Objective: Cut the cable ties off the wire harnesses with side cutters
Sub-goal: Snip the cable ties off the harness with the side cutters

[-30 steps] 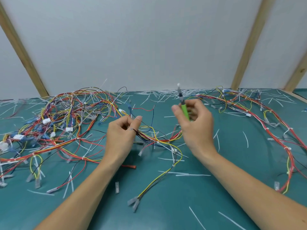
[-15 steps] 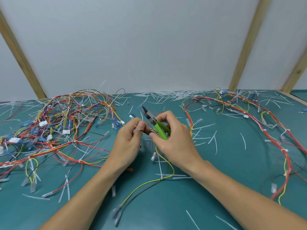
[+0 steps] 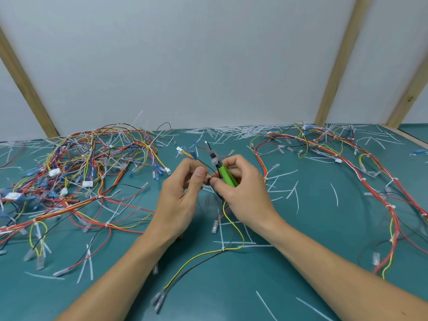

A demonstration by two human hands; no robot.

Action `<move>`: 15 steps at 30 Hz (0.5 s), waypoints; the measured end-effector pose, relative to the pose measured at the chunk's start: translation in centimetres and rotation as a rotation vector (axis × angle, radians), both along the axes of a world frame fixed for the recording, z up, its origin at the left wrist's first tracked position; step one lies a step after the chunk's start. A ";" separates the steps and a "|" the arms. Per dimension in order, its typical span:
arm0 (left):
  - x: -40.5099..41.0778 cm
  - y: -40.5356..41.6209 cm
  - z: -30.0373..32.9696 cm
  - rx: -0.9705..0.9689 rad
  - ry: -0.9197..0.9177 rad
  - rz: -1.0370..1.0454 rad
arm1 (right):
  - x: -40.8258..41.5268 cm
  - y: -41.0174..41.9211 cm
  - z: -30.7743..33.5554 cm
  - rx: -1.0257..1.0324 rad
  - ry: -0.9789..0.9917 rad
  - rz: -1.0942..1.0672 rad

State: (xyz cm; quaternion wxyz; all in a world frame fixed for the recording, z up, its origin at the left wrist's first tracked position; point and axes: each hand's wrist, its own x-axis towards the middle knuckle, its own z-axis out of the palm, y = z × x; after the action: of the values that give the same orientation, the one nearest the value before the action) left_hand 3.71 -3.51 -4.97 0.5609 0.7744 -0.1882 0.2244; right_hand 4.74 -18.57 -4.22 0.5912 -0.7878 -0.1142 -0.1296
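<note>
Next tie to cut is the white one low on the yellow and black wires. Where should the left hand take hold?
Pinch the paired wires just left of the cable tie, coming from above. There the yellow and black wires lie flat together on the mat, leaving the tie's right side free for the side cutters.

bright, even, soft-shadowed light; slight overall blur, wide-angle bending at edges
</note>
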 end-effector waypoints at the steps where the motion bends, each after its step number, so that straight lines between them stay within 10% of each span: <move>1: -0.1 0.0 0.1 -0.018 0.007 0.002 | 0.1 -0.1 0.1 0.044 0.031 0.011; 15: 0.3 0.4 0.7 -0.418 0.530 -0.147 | 1.1 -1.6 1.0 0.314 0.280 0.253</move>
State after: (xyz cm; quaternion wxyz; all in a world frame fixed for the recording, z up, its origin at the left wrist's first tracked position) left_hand 3.96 -3.09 -4.24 0.7515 0.6584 -0.0412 0.0084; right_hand 5.83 -20.15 -3.22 0.7278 -0.6762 -0.1074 0.0395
